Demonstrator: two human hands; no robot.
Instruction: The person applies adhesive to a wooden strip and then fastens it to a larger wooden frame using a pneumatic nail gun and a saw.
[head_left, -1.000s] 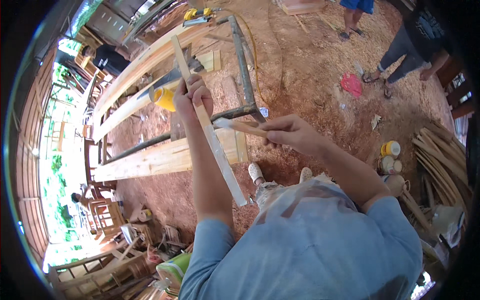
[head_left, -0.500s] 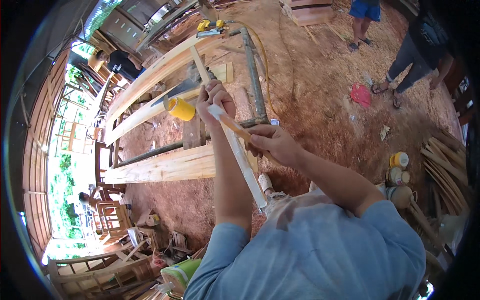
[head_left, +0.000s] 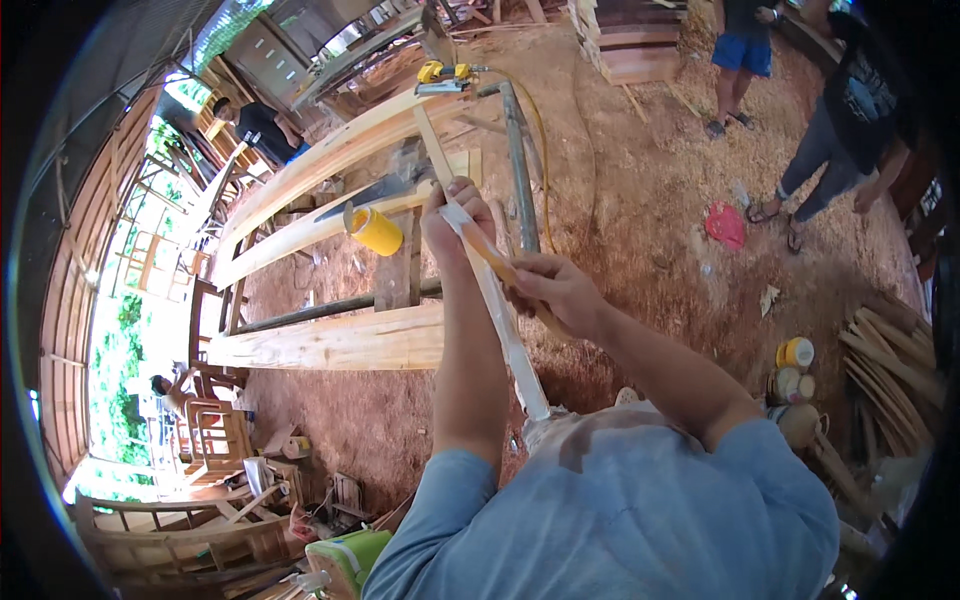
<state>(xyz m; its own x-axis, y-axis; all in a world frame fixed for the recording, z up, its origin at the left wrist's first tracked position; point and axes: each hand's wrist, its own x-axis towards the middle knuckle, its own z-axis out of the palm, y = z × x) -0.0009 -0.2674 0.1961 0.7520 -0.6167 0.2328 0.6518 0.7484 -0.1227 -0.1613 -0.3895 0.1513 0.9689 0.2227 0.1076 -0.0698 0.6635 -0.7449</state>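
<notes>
The left hand [head_left: 440,229] curls tight round the strip [head_left: 432,140], its low end by the shirt [head_left: 620,490]. The right hand [head_left: 558,290] pinches the stick [head_left: 489,248] over it. If the strip dips, white goo [head_left: 515,356] might smear the shirt.

Side daylight, clipped highlights, fisheye rim distortion
Daylight enters through the open left side [head_left: 165,330], where exposure clips to white and foliage [head_left: 128,350] retains only patches of green. The earthen floor [head_left: 650,260] is moderately lit, brighter toward the top; the roof [head_left: 100,75] at upper left is dark. Wall slats [head_left: 72,290] bow along the circular black rim [head_left: 18,560]. The left hand [head_left: 458,220] and right hand [head_left: 560,290] resolve adequately; the lower part of the wooden strip [head_left: 520,365] reads near white with little texture. Stacked timber [head_left: 885,370] near the right rim is soft and dim
</notes>
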